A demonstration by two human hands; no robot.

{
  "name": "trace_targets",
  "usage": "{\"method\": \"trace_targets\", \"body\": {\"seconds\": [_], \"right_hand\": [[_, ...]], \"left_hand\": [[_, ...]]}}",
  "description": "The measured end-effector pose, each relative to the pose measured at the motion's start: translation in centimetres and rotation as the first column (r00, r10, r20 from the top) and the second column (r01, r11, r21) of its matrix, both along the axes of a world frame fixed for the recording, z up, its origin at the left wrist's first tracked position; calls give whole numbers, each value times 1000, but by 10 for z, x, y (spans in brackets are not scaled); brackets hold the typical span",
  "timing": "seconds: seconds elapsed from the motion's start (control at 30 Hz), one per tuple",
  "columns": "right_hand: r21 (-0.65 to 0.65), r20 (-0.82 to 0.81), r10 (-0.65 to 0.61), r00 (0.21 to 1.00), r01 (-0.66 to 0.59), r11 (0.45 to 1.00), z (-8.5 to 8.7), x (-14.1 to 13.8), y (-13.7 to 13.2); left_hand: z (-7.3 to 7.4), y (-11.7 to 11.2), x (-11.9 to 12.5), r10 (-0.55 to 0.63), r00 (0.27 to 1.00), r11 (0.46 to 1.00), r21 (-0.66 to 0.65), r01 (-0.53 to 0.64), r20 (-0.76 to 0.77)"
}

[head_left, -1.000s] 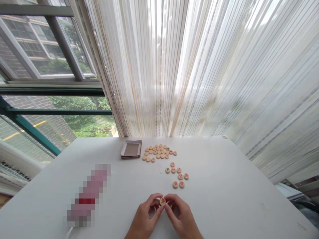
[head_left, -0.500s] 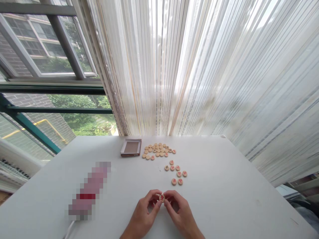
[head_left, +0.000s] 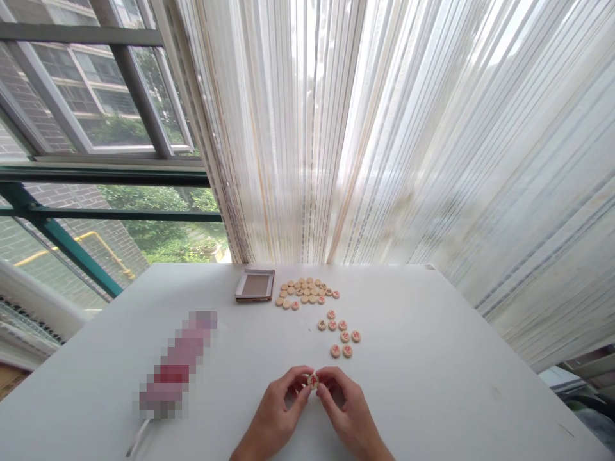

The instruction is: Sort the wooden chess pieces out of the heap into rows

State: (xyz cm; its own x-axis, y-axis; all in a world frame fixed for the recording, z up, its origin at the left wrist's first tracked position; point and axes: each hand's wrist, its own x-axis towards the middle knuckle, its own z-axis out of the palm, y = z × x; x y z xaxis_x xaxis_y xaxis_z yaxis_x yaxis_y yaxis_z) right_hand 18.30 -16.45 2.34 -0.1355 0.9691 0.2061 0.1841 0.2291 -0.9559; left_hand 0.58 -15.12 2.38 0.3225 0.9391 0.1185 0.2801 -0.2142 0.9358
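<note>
Between my two hands, near the front of the white table [head_left: 423,397], a round wooden xiangqi piece [head_left: 313,381] is held up with its red character facing me. My left hand [head_left: 283,406] pinches its left edge with thumb and fingertips. On the other side, my right hand [head_left: 346,404] pinches the right edge in the same way. Just beyond the hands lie several loose xiangqi pieces [head_left: 335,351], most with red characters and one [head_left: 321,325] with a dark one.
Farther back sits a cluster of pieces [head_left: 306,291], mostly blank side up. A shallow open box [head_left: 255,285] stands left of it. At left lies a long pixelated pinkish object [head_left: 180,358] with a white cable [head_left: 139,436]. A striped curtain [head_left: 298,160] hangs behind the table.
The piece between my fingers has turned slightly, so its red character looks more upright. My hands stay in nearly the same place. The camera view has shifted a little.
</note>
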Motion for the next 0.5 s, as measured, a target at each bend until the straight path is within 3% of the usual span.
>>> {"method": "trace_targets", "body": {"seconds": [0.5], "right_hand": [[-30,26,-20,999,20,999,-4,-2,3]], "left_hand": [[-2,0,1,-4,1000,1000,28,5,-26]]}}
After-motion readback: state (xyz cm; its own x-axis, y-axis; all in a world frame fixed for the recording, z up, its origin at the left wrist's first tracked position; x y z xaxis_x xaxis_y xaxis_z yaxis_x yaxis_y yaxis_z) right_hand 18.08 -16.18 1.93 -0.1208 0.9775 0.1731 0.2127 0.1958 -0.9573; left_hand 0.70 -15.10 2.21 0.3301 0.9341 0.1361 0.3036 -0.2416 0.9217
